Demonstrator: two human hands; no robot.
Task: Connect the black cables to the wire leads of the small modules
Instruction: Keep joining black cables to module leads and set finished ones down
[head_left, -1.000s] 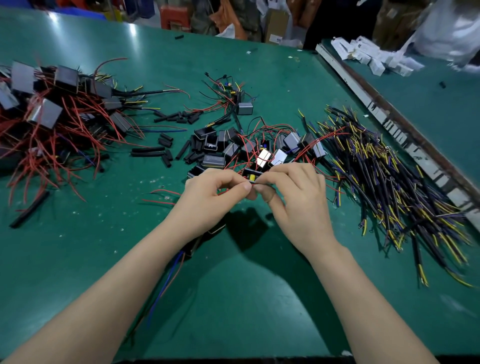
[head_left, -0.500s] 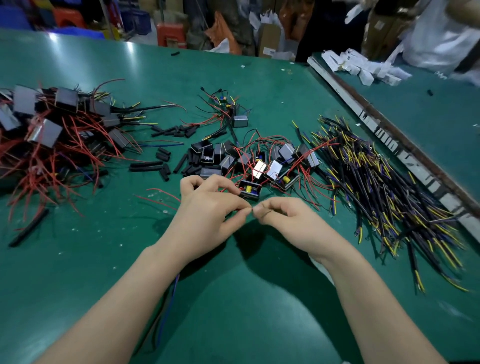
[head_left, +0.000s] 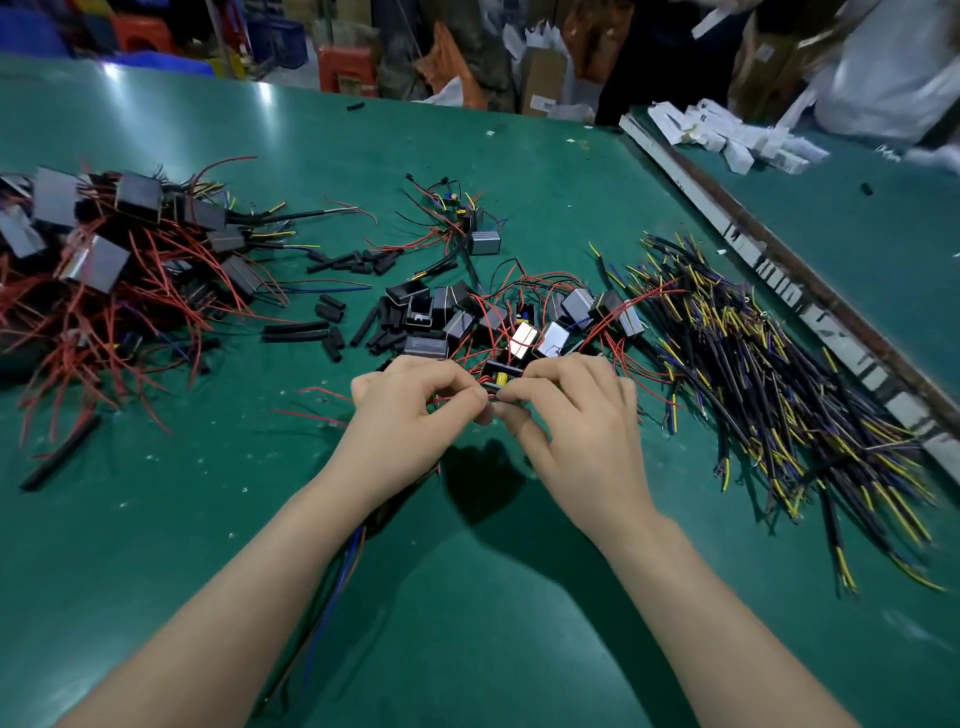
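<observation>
At the middle of the green surface (head_left: 156, 519), the left hand (head_left: 410, 421) and right hand (head_left: 576, 426) meet fingertip to fingertip, each grip pinching thin red wire leads (head_left: 457, 397) just before a cluster of small modules (head_left: 498, 327). A cable (head_left: 332, 597) trails beneath the left forearm. Black cables (head_left: 779, 395) lie heaped toward the surface's right edge, finished modules (head_left: 104, 249) at its left.

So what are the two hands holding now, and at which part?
The left hand pinches thin red wire leads at their ends. The right hand pinches a black piece at its end; what it is cannot be told.
</observation>
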